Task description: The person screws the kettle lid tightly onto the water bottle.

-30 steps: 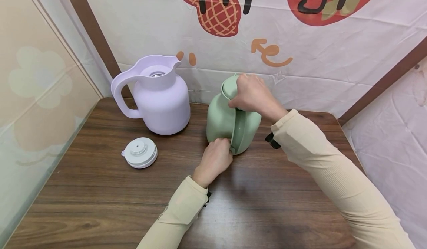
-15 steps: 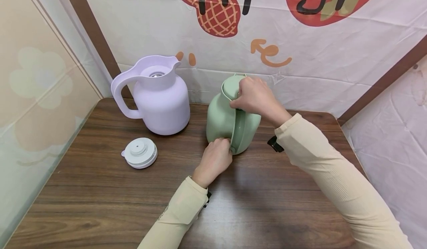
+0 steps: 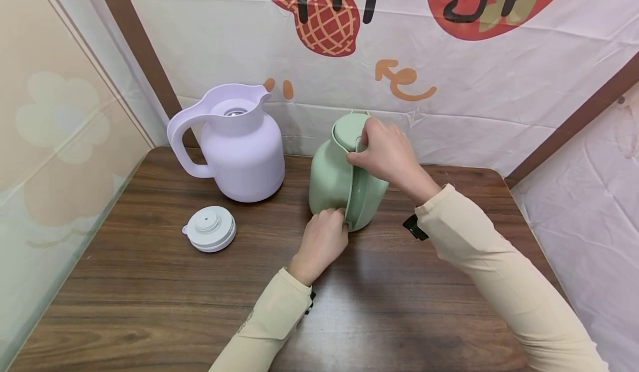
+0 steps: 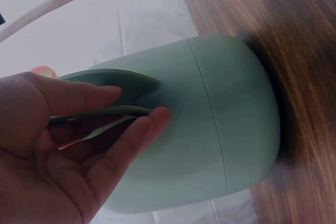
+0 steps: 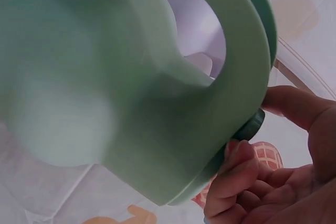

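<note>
A green thermos jug [image 3: 326,178] stands upright on the table, its handle facing me. My left hand [image 3: 321,241] grips the lower part of that handle. In the left wrist view the thumb lies along one side of the hollow handle [image 4: 126,109], fingers curled round the other. The round green lid [image 3: 348,131] sits in the jug's mouth. At its near edge my right hand [image 3: 391,150] pinches with thumb and fingers. In the right wrist view they close about a dark green tab [image 5: 251,124] at the handle's top.
A lilac thermos jug [image 3: 244,161] without its lid stands to the left, handle pointing left. In front of it a white-grey stopper lid [image 3: 212,230] lies on the wooden table [image 3: 165,305]. A printed cloth [image 3: 319,95] hangs behind the table.
My right hand has slid a little right and toward me over the green lid, so more of its top shows. The left hand and both jugs have stayed put.
</note>
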The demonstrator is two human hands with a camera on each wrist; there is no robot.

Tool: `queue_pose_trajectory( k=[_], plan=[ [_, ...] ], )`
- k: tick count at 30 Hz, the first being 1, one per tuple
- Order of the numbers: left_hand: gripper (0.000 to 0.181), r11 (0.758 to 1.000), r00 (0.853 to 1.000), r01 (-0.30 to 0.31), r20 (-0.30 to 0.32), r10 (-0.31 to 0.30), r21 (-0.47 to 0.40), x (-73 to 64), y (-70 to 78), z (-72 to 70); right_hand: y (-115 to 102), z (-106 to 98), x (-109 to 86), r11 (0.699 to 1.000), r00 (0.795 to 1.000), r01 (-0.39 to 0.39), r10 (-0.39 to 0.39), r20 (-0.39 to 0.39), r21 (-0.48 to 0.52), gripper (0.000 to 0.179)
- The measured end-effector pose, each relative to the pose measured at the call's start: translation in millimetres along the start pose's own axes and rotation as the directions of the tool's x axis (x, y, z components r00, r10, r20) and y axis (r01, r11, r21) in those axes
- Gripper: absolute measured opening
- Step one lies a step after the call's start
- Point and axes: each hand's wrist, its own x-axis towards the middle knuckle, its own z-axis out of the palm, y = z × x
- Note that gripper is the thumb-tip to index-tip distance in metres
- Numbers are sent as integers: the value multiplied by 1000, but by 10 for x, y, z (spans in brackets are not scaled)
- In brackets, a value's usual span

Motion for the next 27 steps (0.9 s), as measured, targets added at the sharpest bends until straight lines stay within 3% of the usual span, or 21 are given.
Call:
queue_pose_trajectory(
  k=[12, 20, 27],
  plan=[
    [13, 998, 998, 57, 14, -57, -23, -36, -33, 6, 91, 107, -151, 985, 997, 24, -12, -72, 171, 34],
    [9, 997, 997, 68, 39, -67, -33, -69, -45, 15, 166, 213, -275, 951, 991, 9, 33, -132, 308, 45],
    [7, 996, 998, 55, 26, -53, -67, -122, -57, 0, 222, 315, -362, 919, 983, 53, 22, -184, 391, 46]
  ],
)
